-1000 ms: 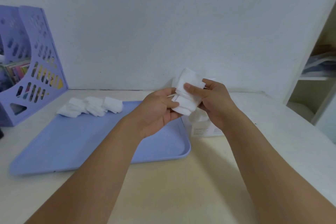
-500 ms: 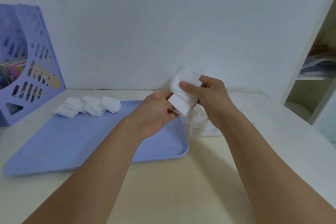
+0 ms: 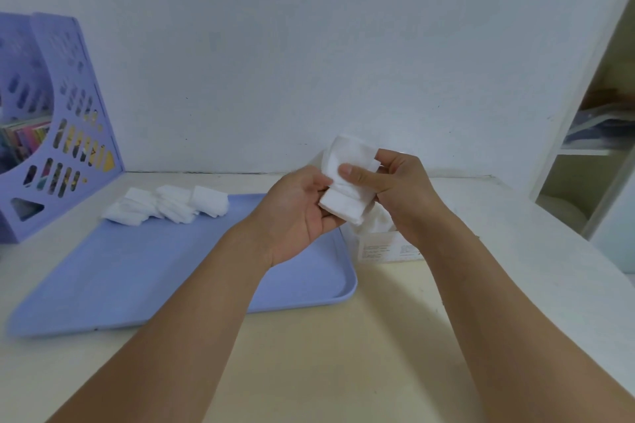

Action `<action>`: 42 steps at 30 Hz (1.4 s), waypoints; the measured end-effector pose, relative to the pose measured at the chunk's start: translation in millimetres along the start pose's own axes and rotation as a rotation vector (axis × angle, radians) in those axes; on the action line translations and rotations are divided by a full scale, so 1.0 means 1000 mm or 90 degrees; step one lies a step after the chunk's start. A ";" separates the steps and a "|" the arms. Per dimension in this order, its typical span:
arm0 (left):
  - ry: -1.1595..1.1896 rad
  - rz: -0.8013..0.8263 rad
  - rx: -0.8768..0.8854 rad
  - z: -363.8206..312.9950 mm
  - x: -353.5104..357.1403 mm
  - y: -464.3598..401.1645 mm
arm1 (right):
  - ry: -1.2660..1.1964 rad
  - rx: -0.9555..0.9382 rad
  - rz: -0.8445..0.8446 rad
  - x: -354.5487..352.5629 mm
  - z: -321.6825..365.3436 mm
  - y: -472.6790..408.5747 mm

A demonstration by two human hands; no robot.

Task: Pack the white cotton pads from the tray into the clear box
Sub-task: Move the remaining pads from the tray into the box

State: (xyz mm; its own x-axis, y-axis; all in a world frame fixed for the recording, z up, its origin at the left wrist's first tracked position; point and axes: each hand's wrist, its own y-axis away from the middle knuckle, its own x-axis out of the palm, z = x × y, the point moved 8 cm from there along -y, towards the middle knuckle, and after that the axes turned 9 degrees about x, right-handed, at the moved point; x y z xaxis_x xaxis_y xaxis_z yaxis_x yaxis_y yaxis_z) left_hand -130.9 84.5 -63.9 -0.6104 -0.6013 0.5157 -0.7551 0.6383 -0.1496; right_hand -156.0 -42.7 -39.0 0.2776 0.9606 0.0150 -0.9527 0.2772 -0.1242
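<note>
The right hand [image 3: 395, 192] pinches a stack of cotton pads [image 3: 347, 182], the left hand [image 3: 302, 213] cupping its lower edge. The clear box [image 3: 385, 244] sits directly beneath; square the stack before lowering. More pads [image 3: 168, 206] wait on the tray [image 3: 137, 271] to the left.

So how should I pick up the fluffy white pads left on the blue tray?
Pinch the rightmost stack of cotton pads across its flat sides, coming down from above. It lies at the blue tray's far edge, its right side free, so your fingers can slip around it there.
</note>
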 end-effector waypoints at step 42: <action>0.022 -0.047 0.027 -0.002 -0.003 -0.002 | 0.110 0.039 0.056 0.012 -0.002 0.005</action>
State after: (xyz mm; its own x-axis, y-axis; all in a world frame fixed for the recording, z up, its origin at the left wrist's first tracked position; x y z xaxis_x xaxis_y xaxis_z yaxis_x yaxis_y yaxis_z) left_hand -127.3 86.3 -63.1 -0.5452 -0.6280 0.5553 -0.8072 0.5721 -0.1454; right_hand -157.3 -29.9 -41.3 0.2056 0.9648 -0.1638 -0.9784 0.1988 -0.0569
